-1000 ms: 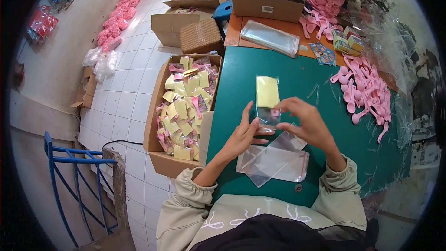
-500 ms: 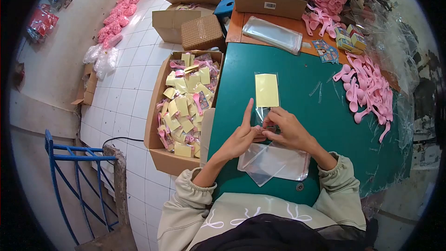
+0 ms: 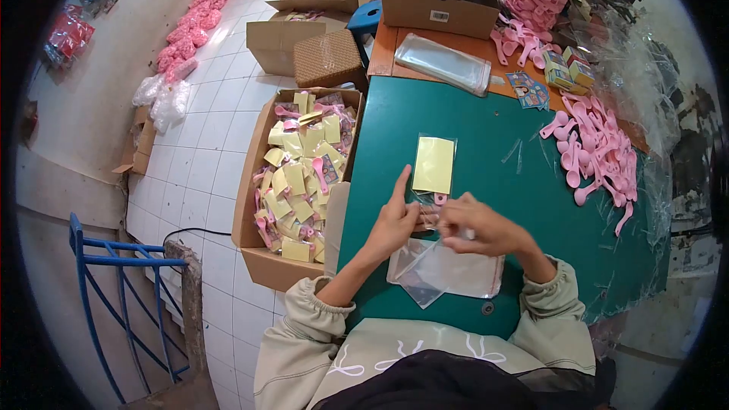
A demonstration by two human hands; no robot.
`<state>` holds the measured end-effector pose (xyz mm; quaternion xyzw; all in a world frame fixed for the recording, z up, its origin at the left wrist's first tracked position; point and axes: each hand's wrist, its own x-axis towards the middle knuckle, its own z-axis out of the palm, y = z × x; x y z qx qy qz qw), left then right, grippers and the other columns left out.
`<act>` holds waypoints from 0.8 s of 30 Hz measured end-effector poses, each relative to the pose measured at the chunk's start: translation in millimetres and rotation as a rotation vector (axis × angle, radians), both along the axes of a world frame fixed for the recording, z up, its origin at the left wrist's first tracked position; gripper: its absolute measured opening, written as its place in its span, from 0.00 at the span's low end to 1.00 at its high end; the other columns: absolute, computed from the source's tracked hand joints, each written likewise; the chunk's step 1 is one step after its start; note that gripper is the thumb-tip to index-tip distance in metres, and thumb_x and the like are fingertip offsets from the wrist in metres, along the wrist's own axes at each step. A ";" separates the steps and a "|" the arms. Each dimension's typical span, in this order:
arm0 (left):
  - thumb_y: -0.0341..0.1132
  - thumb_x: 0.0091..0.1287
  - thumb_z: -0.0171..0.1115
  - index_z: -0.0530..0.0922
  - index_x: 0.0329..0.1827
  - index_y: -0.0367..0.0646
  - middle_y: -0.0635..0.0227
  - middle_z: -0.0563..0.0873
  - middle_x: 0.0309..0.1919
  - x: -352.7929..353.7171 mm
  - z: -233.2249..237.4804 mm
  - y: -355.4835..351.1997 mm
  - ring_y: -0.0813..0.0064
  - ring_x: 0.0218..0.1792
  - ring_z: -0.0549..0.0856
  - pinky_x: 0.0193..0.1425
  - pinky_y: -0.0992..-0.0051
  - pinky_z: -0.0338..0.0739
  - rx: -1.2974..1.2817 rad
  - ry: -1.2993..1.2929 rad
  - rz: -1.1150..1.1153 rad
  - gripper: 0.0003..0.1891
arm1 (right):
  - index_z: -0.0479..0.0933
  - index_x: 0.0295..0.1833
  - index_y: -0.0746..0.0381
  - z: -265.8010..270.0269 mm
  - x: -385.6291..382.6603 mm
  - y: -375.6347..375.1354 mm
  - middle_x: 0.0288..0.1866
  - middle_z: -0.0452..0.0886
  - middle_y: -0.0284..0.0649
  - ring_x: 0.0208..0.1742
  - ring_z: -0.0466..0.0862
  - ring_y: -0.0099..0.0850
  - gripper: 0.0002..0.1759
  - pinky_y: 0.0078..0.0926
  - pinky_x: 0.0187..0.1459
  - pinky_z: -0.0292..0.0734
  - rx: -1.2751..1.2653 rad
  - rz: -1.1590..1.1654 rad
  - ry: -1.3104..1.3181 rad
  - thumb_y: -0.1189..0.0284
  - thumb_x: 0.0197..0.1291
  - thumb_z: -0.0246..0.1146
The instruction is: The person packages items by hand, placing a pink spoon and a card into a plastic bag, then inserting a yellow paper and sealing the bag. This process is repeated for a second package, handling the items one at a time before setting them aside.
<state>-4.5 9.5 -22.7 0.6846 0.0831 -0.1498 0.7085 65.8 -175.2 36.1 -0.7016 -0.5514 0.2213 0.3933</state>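
A small clear plastic bag with a pale yellow card [image 3: 434, 165] in it lies on the green table. The pink end of a spoon [image 3: 440, 199] shows just below the card. My left hand [image 3: 391, 226] holds the bag's lower end, its index finger stretched out along the bag's left side and its other fingers partly under the plastic. Close by on the right, my right hand [image 3: 478, 226] has curled fingers that are blurred by motion, so what they hold cannot be made out. Below both hands lies a stack of clear plastic bags [image 3: 463, 269].
On the left, a cardboard box [image 3: 266, 269] holds many packed bags with yellow cards and pink spoons. Loose pink spoons [image 3: 596, 148] are heaped at the right. Farther back are a bundle of plastic sleeves [image 3: 443, 62], picture cards [image 3: 528, 91] and an open carton [image 3: 440, 11].
My right hand has moved off the bag's lower end, a little to the right and down. The pink spoon end now shows below the card. My left hand stays nearly in place.
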 end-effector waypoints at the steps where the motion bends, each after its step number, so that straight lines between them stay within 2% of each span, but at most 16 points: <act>1: 0.26 0.72 0.40 0.39 0.75 0.53 0.53 0.81 0.45 0.5 2.6 1.7 0.70 0.42 0.84 0.51 0.73 0.78 -0.172 0.018 0.030 0.31 | 0.69 0.32 0.61 11.5 8.9 -12.0 0.30 0.69 0.35 0.33 0.70 0.29 0.10 0.27 0.41 0.63 0.002 0.020 0.087 0.68 0.58 0.61; 2: 0.26 0.72 0.39 0.41 0.75 0.52 0.51 0.81 0.46 0.2 5.0 3.5 0.68 0.44 0.84 0.53 0.72 0.78 -0.344 0.037 0.058 0.30 | 0.69 0.33 0.61 21.7 21.6 -29.6 0.30 0.68 0.34 0.33 0.69 0.26 0.10 0.24 0.39 0.63 0.062 -0.025 0.240 0.68 0.58 0.61; 3: 0.25 0.72 0.37 0.48 0.73 0.49 0.47 0.79 0.51 -0.5 7.0 5.7 0.64 0.50 0.83 0.55 0.71 0.78 -0.359 0.072 0.003 0.26 | 0.69 0.33 0.61 28.3 36.8 -53.9 0.31 0.68 0.32 0.33 0.68 0.24 0.10 0.22 0.38 0.63 0.119 -0.072 0.392 0.68 0.59 0.61; 5: 0.26 0.73 0.37 0.54 0.70 0.46 0.49 0.79 0.51 0.4 8.4 7.8 0.66 0.51 0.82 0.56 0.72 0.77 -0.356 0.088 -0.052 0.22 | 0.70 0.34 0.60 30.4 67.1 -116.7 0.32 0.68 0.30 0.35 0.68 0.21 0.08 0.19 0.36 0.64 0.150 -0.357 0.488 0.68 0.59 0.60; 6: 0.26 0.73 0.37 0.57 0.68 0.44 0.50 0.79 0.51 0.6 8.9 9.0 0.66 0.52 0.81 0.56 0.73 0.77 -0.352 0.096 -0.079 0.20 | 0.71 0.34 0.60 28.7 85.7 -146.1 0.33 0.70 0.31 0.36 0.70 0.21 0.08 0.21 0.37 0.65 -0.002 -0.647 0.291 0.68 0.61 0.57; 8: 0.27 0.73 0.39 0.62 0.63 0.40 0.52 0.79 0.52 1.7 2.8 10.0 0.68 0.53 0.81 0.57 0.74 0.76 -0.354 0.044 -0.109 0.16 | 0.73 0.44 0.65 -80.5 130.1 -297.1 0.41 0.76 0.47 0.39 0.77 0.40 0.11 0.37 0.41 0.70 -0.643 -1.127 -1.243 0.69 0.60 0.54; 10: 0.27 0.73 0.40 0.66 0.58 0.37 0.53 0.79 0.52 1.6 1.5 12.0 0.68 0.54 0.80 0.58 0.74 0.75 -0.354 0.007 -0.133 0.13 | 0.70 0.51 0.65 -18.1 94.7 -216.0 0.46 0.76 0.49 0.45 0.76 0.46 0.16 0.41 0.49 0.70 -1.143 -1.537 -0.930 0.69 0.60 0.55; 12: 0.28 0.73 0.40 0.68 0.55 0.35 0.55 0.78 0.53 1.1 4.7 8.5 0.68 0.56 0.79 0.59 0.74 0.75 -0.365 -0.021 -0.154 0.12 | 0.68 0.56 0.63 25.8 54.2 -131.5 0.51 0.73 0.51 0.55 0.73 0.48 0.20 0.39 0.58 0.65 -0.256 -1.209 -0.577 0.71 0.57 0.57; 13: 0.28 0.74 0.40 0.69 0.55 0.35 0.55 0.78 0.53 0.7 5.7 6.4 0.68 0.56 0.79 0.59 0.74 0.74 -0.402 -0.027 -0.145 0.12 | 0.66 0.58 0.61 14.3 42.3 -108.2 0.53 0.70 0.52 0.59 0.69 0.50 0.26 0.40 0.63 0.61 -0.177 -0.938 -0.612 0.73 0.52 0.62; 14: 0.28 0.74 0.40 0.69 0.54 0.35 0.55 0.78 0.53 1.4 7.0 4.7 0.68 0.57 0.78 0.60 0.73 0.74 -0.435 -0.035 -0.135 0.12 | 0.66 0.57 0.60 26.1 22.1 -69.6 0.56 0.67 0.52 0.60 0.68 0.51 0.30 0.42 0.65 0.58 -0.223 -0.763 -0.437 0.74 0.46 0.67; 15: 0.29 0.74 0.40 0.69 0.54 0.35 0.55 0.78 0.53 2.1 9.1 4.4 0.68 0.57 0.78 0.60 0.73 0.74 -0.463 -0.045 -0.124 0.12 | 0.65 0.57 0.60 10.1 11.0 -45.9 0.54 0.67 0.50 0.58 0.70 0.48 0.34 0.41 0.61 0.64 -0.110 -0.606 -0.456 0.74 0.42 0.71; 17: 0.29 0.74 0.39 0.69 0.54 0.35 0.57 0.78 0.52 -1.7 16.7 2.5 0.68 0.56 0.79 0.60 0.73 0.73 -0.487 -0.047 -0.141 0.12 | 0.69 0.51 0.62 -11.8 -9.6 -14.5 0.48 0.69 0.48 0.49 0.76 0.43 0.26 0.36 0.49 0.75 -0.027 -0.566 -0.261 0.77 0.44 0.70; 20: 0.31 0.74 0.40 0.65 0.58 0.40 0.55 0.79 0.53 -5.6 19.8 10.9 0.67 0.54 0.80 0.58 0.73 0.75 -0.528 -0.028 -0.181 0.13 | 0.72 0.42 0.64 -35.9 -0.9 -11.0 0.43 0.70 0.44 0.39 0.80 0.37 0.15 0.28 0.37 0.78 0.111 -0.600 -0.256 0.80 0.48 0.67; 21: 0.31 0.74 0.40 0.64 0.59 0.41 0.54 0.79 0.53 -5.6 26.9 18.1 0.66 0.53 0.81 0.57 0.73 0.75 -0.499 -0.005 -0.184 0.13 | 0.73 0.36 0.65 -28.7 -3.3 -7.2 0.42 0.72 0.41 0.34 0.80 0.32 0.08 0.25 0.35 0.78 0.140 -0.646 -0.214 0.82 0.51 0.65; 23: 0.28 0.72 0.44 0.60 0.61 0.45 0.55 0.82 0.47 -4.8 25.4 22.6 0.68 0.47 0.84 0.50 0.75 0.79 -0.440 -0.021 -0.140 0.15 | 0.74 0.37 0.64 -34.8 -2.7 -9.3 0.43 0.72 0.42 0.35 0.79 0.30 0.08 0.25 0.35 0.78 0.182 -0.632 -0.167 0.81 0.51 0.65; 24: 0.28 0.71 0.46 0.60 0.61 0.45 0.55 0.82 0.46 -3.9 22.3 22.1 0.69 0.46 0.84 0.48 0.75 0.79 -0.258 -0.085 -0.145 0.16 | 0.74 0.37 0.64 -37.7 -3.2 -10.1 0.43 0.71 0.42 0.35 0.79 0.30 0.08 0.24 0.36 0.78 0.204 -0.626 -0.140 0.81 0.51 0.65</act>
